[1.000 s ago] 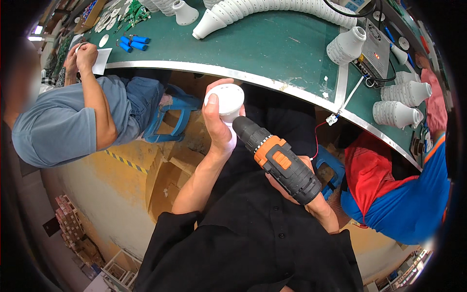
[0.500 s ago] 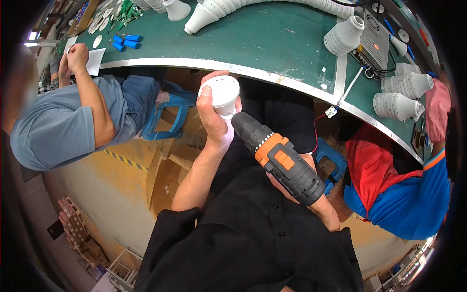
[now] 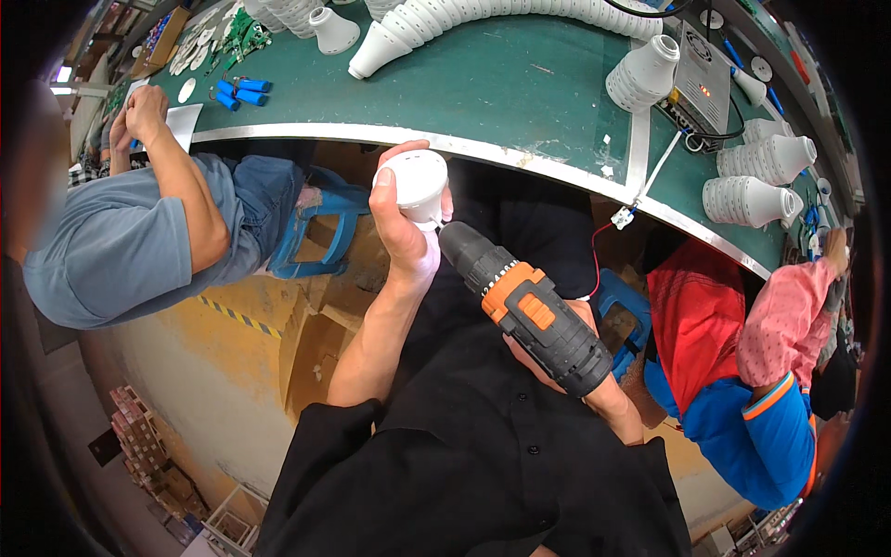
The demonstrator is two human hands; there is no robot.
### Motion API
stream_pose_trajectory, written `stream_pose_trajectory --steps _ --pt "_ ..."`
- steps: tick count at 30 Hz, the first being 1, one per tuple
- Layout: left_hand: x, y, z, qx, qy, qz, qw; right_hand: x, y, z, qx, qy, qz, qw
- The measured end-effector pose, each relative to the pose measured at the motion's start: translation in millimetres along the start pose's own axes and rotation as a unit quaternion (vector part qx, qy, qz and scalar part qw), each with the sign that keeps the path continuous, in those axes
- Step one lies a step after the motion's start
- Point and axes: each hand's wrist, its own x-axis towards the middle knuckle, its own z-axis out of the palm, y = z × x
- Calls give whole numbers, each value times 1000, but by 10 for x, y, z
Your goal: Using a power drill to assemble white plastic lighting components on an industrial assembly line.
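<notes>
My left hand [image 3: 397, 215] is closed around a white lamp housing [image 3: 418, 184], its wide round end facing up and its narrower part below. My right hand [image 3: 534, 357] grips a black and orange cordless drill [image 3: 531, 311], which hides most of the fingers. The drill's chuck points up and left toward the housing's side, and the thin bit reaches its narrower part just below the rim. Whether the tip sits in a screw or hole is too small to tell. Bright light falls on my left wrist under the housing.
The green workbench [image 3: 464, 93] has a pale metal edge. On it are stacked white housings [image 3: 640, 74], a long curved stack [image 3: 520, 11], blue battery cells [image 3: 243, 91] and a metal power supply [image 3: 701, 84]. A co-worker sits left [image 3: 130, 241], another right [image 3: 733, 399].
My hands, the housing and the drill keep nearly the same pose, shifted slightly left in view. The right co-worker's pink-sleeved arm has come further into view.
</notes>
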Motion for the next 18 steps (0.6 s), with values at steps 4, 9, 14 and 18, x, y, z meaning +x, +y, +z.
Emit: stream_pose_trajectory --steps 4,9,14,18 --pt "19 8 20 12 -5 7 1000 -28 52 20 0 26 -7 1000" --pt "56 39 18 17 1 12 1000 -34 30 9 6 11 10 1000" --pt "146 92 -114 -7 37 13 999 -76 -37 3 -13 44 -12 999" --pt "207 170 -146 -51 31 -22 998 -296 89 -53 -52 -19 5 998"
